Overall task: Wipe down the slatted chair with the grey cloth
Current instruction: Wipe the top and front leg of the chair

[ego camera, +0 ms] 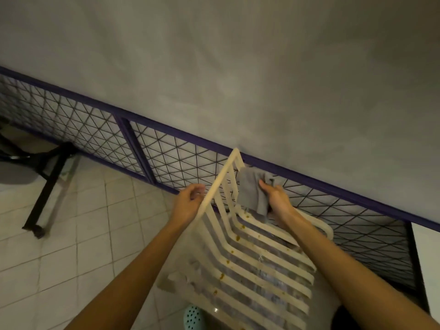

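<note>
**Fingers (264, 186) of the right hand (277, 198) clench the grey cloth (250, 189) against the chair back**

The bunched cloth is pressed on the upright slats near the top of the cream slatted chair (262, 263), thumb on top, forearm reaching in over the seat. The left hand (188, 203) curls round the back's outer rail at about the same height, arm stretched forward. Brown spots dot the seat slats. The chair stands on a pale tiled floor (83, 234), just beside a purple-framed wire mesh panel (166, 158) under a grey wall (238, 67). Black furniture legs (47, 184) stand well apart to the left.
</note>
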Demonstrator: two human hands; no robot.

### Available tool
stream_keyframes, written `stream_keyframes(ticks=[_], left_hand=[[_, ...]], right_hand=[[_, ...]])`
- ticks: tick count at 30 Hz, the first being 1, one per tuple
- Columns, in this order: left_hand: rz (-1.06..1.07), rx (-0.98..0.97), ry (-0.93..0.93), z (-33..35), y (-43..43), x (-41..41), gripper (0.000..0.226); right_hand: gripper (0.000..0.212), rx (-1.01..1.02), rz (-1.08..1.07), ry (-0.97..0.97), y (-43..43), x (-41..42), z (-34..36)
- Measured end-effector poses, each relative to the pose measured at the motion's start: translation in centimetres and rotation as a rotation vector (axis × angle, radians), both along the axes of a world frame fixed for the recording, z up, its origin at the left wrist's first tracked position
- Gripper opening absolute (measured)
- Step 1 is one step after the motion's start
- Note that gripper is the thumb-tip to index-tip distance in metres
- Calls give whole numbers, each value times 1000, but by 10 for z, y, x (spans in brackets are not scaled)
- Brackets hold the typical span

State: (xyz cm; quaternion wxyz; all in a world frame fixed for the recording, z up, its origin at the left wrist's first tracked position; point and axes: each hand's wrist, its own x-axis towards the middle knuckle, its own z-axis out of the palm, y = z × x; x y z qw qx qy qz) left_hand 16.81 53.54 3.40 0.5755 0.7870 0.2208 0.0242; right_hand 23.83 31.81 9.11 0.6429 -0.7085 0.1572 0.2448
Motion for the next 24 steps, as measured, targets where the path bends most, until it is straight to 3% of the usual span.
stream_keyframes(ticks=[6, 9, 12, 17, 21, 24], left_hand=[[-115, -24, 91, -53, 9, 10, 25], [-49, -179, 92, -74, 18, 10, 21], [-2, -340, 95, -79, 28, 5, 22], [2, -421, 162, -89, 39, -22, 20], [-120, -316, 80, -97, 43, -54, 27], [-83, -365, 59, -103, 36, -64, 34]], right_hand=[[25, -306, 238, -291, 51, 86, -34], [38, -409, 402, -390, 70, 122, -64], [43, -564, 576, -607, 88, 140, -80], [43, -947, 1115, -700, 103, 131, -124], [82, -898, 1124, -648, 109, 132, -136], [72, -823, 936, -566, 115, 145, -126]])
